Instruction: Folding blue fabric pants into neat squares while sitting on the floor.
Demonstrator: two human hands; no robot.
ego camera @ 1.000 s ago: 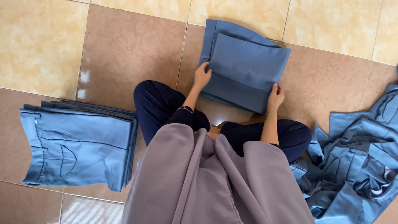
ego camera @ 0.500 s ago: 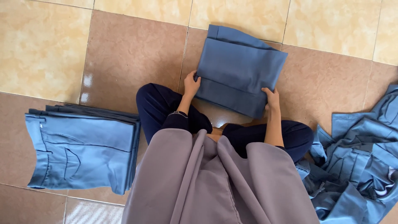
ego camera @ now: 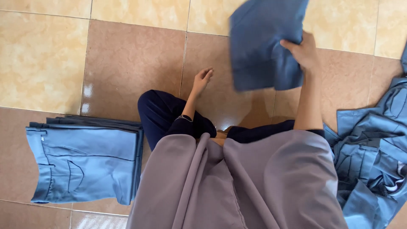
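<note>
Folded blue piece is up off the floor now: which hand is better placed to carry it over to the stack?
Right hand: it alone grips the folded blue garment. The left hand hangs open and empty, though the folded stack lies on the left side.

Matt blue cloth garment (ego camera: 263,46) above glossy, smooth floor tiles (ego camera: 127,63).

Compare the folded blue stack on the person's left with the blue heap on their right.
The folded stack lies flat with squared, aligned edges; the loose heap is crumpled, with no clear edges. The folded stack shows one smooth top face with a pocket seam; the loose heap shows many creases and overlapping flaps. The folded stack is wholly in view; the loose heap runs off the picture's edge. Both are blue cloth on the tiled floor.
</note>
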